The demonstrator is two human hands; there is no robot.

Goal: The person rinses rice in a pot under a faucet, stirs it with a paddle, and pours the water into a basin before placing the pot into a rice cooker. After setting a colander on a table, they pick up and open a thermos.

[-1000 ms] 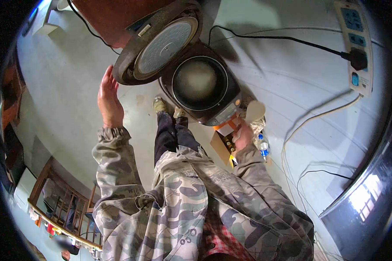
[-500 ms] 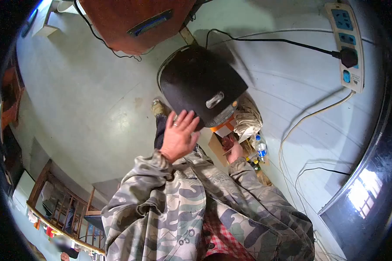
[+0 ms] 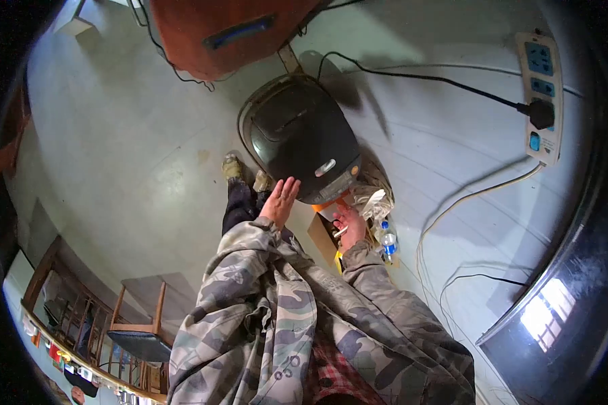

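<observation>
A dark rice cooker [image 3: 297,138] stands in front of me, its lid lying down over the body, with a silver button near its front edge. My left hand [image 3: 281,202] is raised at the cooker's front left corner, fingers stretched out, nothing in it. Over an open cardboard box [image 3: 323,237] is my right hand [image 3: 350,225], fingers curled, a short thin white stick [image 3: 341,231] showing among them. A crumpled pale plastic bag [image 3: 375,202] and a bottle with a blue cap [image 3: 387,241] are just right of that hand.
The cooker's black cord runs to a power strip [image 3: 542,101] at the right. A reddish-brown wooden piece [image 3: 226,50] is at the top. At lower right is a glossy black panel [image 3: 554,317]. A chair [image 3: 138,334] and another person [image 3: 80,388] are at lower left.
The cooker's lid looks lower and smaller than before. My left hand has come off its front edge. My right hand has risen from the box, the white stick now visible. The view has shifted.
</observation>
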